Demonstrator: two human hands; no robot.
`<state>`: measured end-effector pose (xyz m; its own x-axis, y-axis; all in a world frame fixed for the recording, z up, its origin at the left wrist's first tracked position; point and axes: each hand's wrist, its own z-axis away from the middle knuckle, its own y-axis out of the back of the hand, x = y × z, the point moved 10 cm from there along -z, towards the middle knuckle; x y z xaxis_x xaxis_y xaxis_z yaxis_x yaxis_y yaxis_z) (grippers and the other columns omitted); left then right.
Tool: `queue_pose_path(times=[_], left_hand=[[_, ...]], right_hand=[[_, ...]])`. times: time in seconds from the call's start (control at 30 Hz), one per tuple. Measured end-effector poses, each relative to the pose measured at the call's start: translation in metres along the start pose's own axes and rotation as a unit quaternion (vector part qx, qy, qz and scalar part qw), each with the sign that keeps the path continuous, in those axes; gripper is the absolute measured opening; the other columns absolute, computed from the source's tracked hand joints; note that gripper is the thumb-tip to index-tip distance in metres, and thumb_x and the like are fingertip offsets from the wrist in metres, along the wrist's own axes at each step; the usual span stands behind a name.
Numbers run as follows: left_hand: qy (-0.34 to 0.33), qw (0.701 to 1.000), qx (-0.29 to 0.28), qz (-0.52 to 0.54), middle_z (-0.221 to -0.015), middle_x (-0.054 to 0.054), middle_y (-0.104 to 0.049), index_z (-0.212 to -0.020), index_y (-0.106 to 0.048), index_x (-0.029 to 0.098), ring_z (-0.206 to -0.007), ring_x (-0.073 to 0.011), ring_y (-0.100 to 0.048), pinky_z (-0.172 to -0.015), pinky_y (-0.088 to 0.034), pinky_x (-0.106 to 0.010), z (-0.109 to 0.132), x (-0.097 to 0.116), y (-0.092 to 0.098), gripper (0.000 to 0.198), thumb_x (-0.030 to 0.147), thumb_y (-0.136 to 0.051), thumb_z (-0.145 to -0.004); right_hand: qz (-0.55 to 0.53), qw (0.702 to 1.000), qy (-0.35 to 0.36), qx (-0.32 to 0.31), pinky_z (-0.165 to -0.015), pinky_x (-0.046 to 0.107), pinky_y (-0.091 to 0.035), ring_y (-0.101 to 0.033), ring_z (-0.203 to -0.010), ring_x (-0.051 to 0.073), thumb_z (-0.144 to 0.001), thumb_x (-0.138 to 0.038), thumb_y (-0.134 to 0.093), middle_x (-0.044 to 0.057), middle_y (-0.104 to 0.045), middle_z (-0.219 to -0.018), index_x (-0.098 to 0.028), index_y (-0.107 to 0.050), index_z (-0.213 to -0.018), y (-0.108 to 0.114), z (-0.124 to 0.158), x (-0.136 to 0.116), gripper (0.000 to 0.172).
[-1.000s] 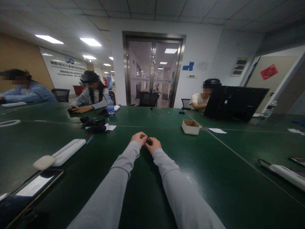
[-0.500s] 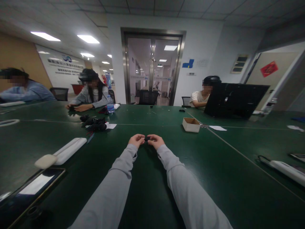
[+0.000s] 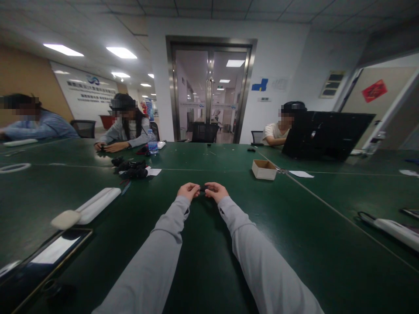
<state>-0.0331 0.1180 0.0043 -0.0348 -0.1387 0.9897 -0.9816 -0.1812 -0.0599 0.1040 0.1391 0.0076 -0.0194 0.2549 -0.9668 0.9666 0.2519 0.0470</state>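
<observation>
Both my arms in grey sleeves reach out over the dark green table [image 3: 294, 226]. My left hand [image 3: 188, 191] and my right hand [image 3: 216, 192] meet in front of me, fingers curled. Between their fingertips they pinch a small black object [image 3: 203, 189], too small to identify. The hands hover just above the tabletop or rest on it; I cannot tell which.
A small open cardboard box [image 3: 263, 169] sits ahead to the right. A pile of black parts [image 3: 131, 169] lies ahead left, with a white power strip [image 3: 98, 204] and a phone [image 3: 55, 250] nearer left. Another white strip [image 3: 393, 227] lies right. Three people sit at the far side, one behind a black laptop [image 3: 327, 135].
My hands have shifted slightly apart and turned, so the small black object now shows between the fingertips. The view has tilted a little.
</observation>
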Motion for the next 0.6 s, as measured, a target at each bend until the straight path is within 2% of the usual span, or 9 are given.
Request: queue_pose_path(times=[0.23, 0.43, 0.6], left_hand=[[0.017, 0.997, -0.003, -0.076, -0.048, 0.0, -0.056, -0.064, -0.053, 0.011, -0.04, -0.0069, -0.05, -0.039, -0.039, -0.017, -0.005, -0.007, 0.001, 0.029, 0.04, -0.057, -0.064], [0.017, 0.981, 0.006, -0.194, -0.04, 0.002, -0.051, -0.061, -0.052, 0.014, -0.031, -0.0059, -0.041, -0.033, -0.031, -0.016, 0.001, 0.002, 0.002, 0.035, 0.048, -0.049, -0.067], [0.007, 0.97, 0.01, -0.243, -0.036, 0.003, -0.049, -0.055, -0.05, 0.016, -0.03, -0.0057, -0.04, -0.035, -0.032, -0.016, 0.005, 0.009, 0.002, 0.038, 0.051, -0.046, -0.067]], right_hand=[[-0.012, 1.0, 0.0, -0.008, -0.054, 0.024, -0.047, -0.057, -0.055, 0.009, -0.055, -0.017, -0.065, 0.004, -0.058, -0.082, -0.016, -0.057, -0.09, -0.001, 0.002, -0.003, 0.036], [-0.01, 1.0, -0.002, -0.012, -0.055, 0.024, -0.048, -0.057, -0.056, 0.009, -0.056, -0.017, -0.065, 0.004, -0.058, -0.08, -0.016, -0.058, -0.092, 0.0, 0.004, -0.006, 0.037], [-0.016, 0.999, -0.003, -0.033, -0.054, 0.023, -0.048, -0.057, -0.056, 0.009, -0.056, -0.016, -0.064, 0.003, -0.058, -0.08, -0.018, -0.058, -0.092, -0.002, 0.005, -0.009, 0.037]])
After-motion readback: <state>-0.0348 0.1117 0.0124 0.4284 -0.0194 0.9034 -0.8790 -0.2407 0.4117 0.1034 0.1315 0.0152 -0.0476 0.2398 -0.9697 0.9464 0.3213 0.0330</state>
